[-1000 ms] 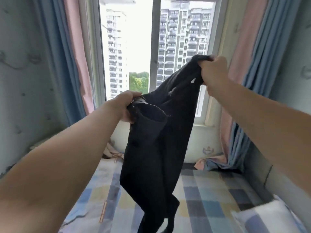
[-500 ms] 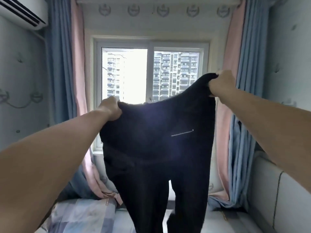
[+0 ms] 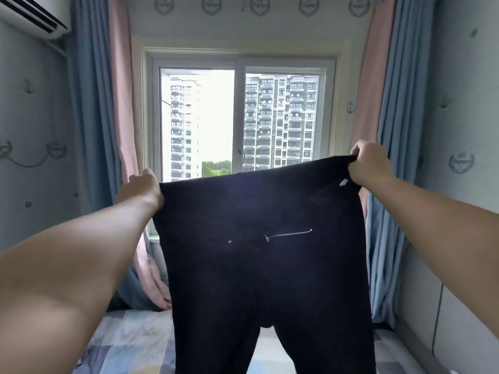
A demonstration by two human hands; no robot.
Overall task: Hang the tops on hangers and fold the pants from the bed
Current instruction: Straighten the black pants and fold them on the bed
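Aloft, black pants (image 3: 270, 279) hang spread above the bed (image 3: 129, 341); left hand (image 3: 143, 188) at nine o'clock, right hand (image 3: 370, 163) at two, curled fingers pinching the waistband (image 3: 256, 175) corners. White tag (image 3: 343, 182) unreadable; silver zipper (image 3: 289, 234) central.

A: Where are the pants (image 3: 259, 265) being positioned?
B: They are being held between the left hand (image 3: 143, 188) and the right hand (image 3: 370, 163), before the window (image 3: 237, 117), above the bed (image 3: 129, 344).
A: And the window?
B: It is being flanked by curtains (image 3: 89, 130), left and right.
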